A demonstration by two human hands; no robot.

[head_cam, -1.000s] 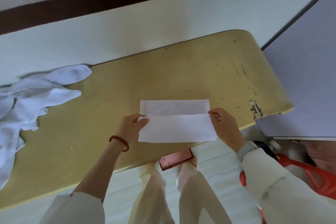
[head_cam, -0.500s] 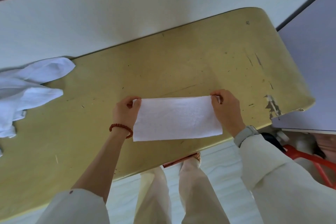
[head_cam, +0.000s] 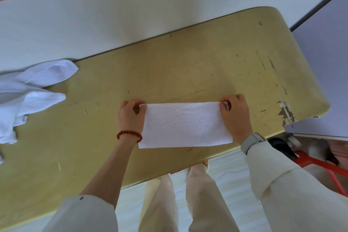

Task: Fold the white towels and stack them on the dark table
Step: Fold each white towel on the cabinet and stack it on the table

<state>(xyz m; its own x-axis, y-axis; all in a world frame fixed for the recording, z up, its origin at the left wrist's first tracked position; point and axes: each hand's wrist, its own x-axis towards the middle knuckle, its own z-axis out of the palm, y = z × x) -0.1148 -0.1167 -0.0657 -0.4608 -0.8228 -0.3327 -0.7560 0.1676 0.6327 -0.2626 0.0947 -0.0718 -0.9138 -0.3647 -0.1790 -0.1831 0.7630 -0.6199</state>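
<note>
A folded white towel (head_cam: pixel 185 124) lay flat on the yellow table (head_cam: pixel 207 66), close to the near edge and a little right of the middle. It was a long rectangle, with its long sides running left to right.

The left hand (head_cam: pixel 130 117) pinched the far left corner of the towel between the thumb and the curled fingers. The right hand (head_cam: pixel 235 115) pinched the far right corner in the same way. Both hands rested on the table surface at the short ends of the towel.

A red bead bracelet (head_cam: pixel 129 135) was on the left wrist, and a watch with a pale band (head_cam: pixel 251 142) was on the right wrist. Both sleeves were of a cream colour.

A heap of unfolded white towels (head_cam: pixel 28 96) lay at the left end of the table, well apart from the folded one, and partly outside the view.

The table surface had many scratches, and the coating was chipped at the near right corner (head_cam: pixel 285 114). A pale grey surface (head_cam: pixel 323 81) stood just beside the right end of the table. A red plastic object (head_cam: pixel 325 169) was visible lower on the right, beside the right sleeve.
</note>
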